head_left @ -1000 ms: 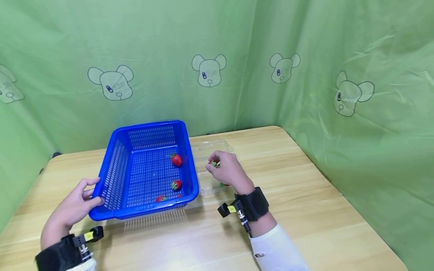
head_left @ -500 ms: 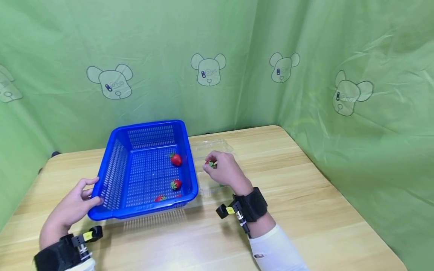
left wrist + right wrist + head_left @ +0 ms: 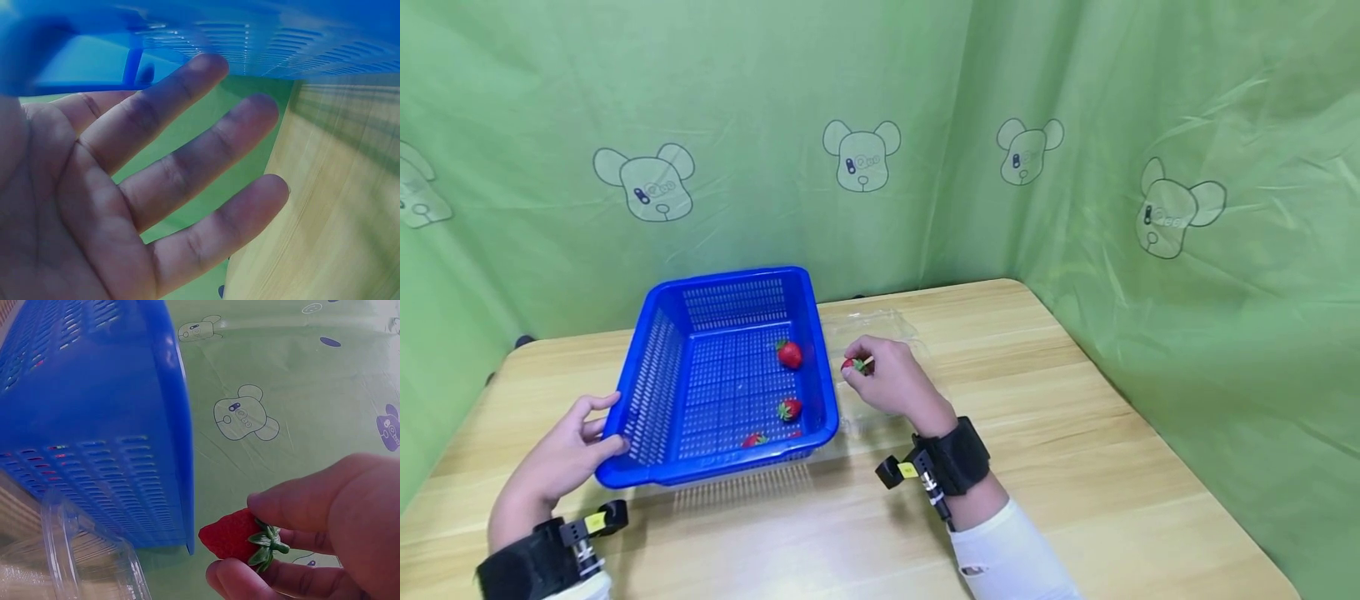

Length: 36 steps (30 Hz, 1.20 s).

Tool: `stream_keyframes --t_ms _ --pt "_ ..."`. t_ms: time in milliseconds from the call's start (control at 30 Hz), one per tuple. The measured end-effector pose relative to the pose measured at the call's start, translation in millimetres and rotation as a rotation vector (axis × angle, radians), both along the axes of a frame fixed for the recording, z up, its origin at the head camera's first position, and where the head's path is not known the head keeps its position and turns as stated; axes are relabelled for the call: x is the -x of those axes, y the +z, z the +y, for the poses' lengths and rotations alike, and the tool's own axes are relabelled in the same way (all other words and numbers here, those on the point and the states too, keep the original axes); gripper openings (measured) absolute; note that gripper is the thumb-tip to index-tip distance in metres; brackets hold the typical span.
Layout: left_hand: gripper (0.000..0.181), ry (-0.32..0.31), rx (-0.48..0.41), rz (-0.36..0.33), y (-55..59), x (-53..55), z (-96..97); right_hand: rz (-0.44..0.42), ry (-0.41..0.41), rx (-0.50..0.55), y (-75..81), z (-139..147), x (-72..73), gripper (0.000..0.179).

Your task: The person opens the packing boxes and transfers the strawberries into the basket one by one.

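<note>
A blue plastic basket (image 3: 741,367) stands at the left of the table, with several strawberries inside, one (image 3: 789,354) along its right side and another (image 3: 789,409) nearer the front. At the basket's left front corner my left hand (image 3: 561,454) holds the rim between thumb and index finger; the other fingers (image 3: 200,162) spread straight below it in the left wrist view. Right of the basket, my right hand (image 3: 891,375) pinches a red strawberry (image 3: 231,534) by its leafy end, tip toward the basket wall. A clear plastic container (image 3: 868,404) lies beneath that hand, partly hidden.
The wooden table (image 3: 1075,467) reaches to a green curtain (image 3: 760,225) with bear-head prints behind and at both sides. The basket's raised right rim (image 3: 823,358) lies between the held strawberry and the basket's inside.
My right hand has moved a little left, toward the basket, with the strawberry, which now shows more clearly. The left hand and the basket have stayed in place.
</note>
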<state>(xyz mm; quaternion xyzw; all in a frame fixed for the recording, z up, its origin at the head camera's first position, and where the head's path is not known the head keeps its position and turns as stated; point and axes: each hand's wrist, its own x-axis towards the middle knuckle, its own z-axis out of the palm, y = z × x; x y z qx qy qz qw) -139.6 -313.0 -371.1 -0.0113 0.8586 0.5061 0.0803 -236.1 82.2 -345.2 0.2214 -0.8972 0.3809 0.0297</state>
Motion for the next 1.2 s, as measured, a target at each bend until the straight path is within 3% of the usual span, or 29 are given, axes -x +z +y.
stream_keyframes --t_ms 1200 --pt "0.067 0.018 -0.006 -0.023 -2.0 1.0 -0.8 0.068 0.091 0.023 -2.4 -12 -5.6 0.012"
